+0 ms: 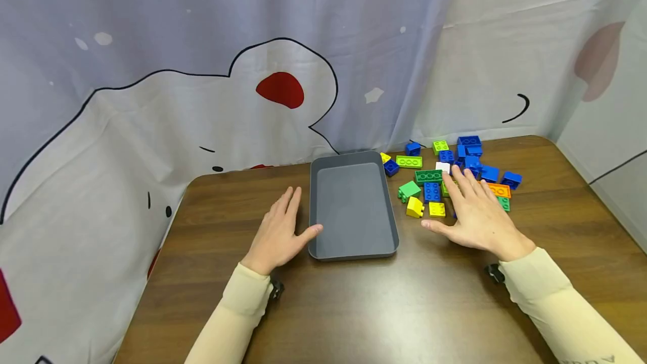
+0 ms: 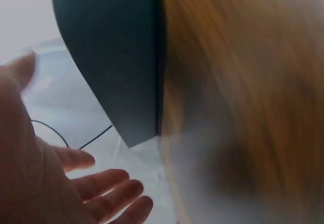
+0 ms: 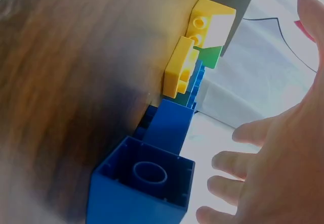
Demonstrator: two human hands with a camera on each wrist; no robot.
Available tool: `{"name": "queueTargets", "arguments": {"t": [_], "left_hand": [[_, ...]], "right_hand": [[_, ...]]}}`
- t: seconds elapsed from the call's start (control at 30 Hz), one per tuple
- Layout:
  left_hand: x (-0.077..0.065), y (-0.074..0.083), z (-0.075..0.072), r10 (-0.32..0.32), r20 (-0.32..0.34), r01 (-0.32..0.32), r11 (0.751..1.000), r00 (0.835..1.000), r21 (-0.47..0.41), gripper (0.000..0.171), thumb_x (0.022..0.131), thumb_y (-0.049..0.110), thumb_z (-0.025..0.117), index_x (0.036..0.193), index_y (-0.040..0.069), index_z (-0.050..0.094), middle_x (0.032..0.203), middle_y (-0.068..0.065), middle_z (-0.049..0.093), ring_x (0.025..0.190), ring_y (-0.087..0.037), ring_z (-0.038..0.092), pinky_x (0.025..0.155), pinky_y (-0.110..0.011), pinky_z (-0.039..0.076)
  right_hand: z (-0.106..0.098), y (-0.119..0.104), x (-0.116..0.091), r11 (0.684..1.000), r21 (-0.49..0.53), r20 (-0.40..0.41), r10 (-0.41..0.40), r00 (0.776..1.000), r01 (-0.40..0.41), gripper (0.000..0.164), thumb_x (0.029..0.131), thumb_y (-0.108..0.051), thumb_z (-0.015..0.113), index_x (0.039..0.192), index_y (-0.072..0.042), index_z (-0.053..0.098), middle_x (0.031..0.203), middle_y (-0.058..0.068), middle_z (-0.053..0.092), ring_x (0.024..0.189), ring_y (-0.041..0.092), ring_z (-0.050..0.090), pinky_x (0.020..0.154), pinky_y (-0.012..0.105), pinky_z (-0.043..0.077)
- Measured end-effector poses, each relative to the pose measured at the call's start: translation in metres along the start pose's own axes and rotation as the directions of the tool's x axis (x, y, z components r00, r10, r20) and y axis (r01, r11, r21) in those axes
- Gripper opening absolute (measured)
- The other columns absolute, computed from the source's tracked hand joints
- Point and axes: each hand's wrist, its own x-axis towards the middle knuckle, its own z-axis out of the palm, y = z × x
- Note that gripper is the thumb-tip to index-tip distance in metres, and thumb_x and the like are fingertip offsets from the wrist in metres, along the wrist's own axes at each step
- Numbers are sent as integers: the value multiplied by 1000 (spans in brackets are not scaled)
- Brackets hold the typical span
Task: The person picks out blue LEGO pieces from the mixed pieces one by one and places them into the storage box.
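A shallow grey tray point(image 1: 354, 206) lies on the table with nothing in it. To its left is my left hand point(image 1: 278, 235), fingers extended and thumb reaching over the tray's near-left rim; the left wrist view shows the palm point(image 2: 35, 168) apart from the tray wall point(image 2: 111, 57). My right hand point(image 1: 477, 218) spreads its fingers above a pile of toy building bricks, partly hiding some. Around it are a yellow brick point(image 1: 437, 210), a blue brick point(image 1: 432, 192), a dark green brick point(image 1: 428, 177) and an orange brick point(image 1: 500, 190). In the right wrist view a blue brick point(image 3: 142, 183) lies nearest, untouched.
The brown wooden table point(image 1: 374, 313) reaches toward me in front of the tray. A printed curtain point(image 1: 202, 117) hangs along the back and left edges. More blue bricks point(image 1: 469, 142) lie near the far edge, and a lime brick point(image 1: 409, 162) sits close to the tray's right side.
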Motion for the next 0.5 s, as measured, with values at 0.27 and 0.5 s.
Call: {"name": "queueTargets", "arguments": {"t": [0.27, 0.5], "left_hand": [[7, 3, 5, -126, 94, 151, 927, 988, -344, 80, 96, 57, 47, 157, 7, 32, 145, -10, 51, 120, -22, 58, 102, -43, 46], [8, 5, 14, -134, 146, 188, 860, 980, -474, 66, 97, 34, 56, 153, 6, 36, 136, -11, 58, 88, -10, 63, 78, -34, 52]], "right_hand": [[-6, 3, 2, 999, 19, -72, -39, 997, 41, 112, 79, -82, 47, 153, 2, 36, 157, 25, 29, 142, 47, 28, 113, 63, 24], [-16, 10, -1, 997, 64, -121, -24, 992, 31, 96, 82, -77, 49, 138, 1, 56, 128, 18, 52, 112, 36, 52, 90, 55, 47]]}}
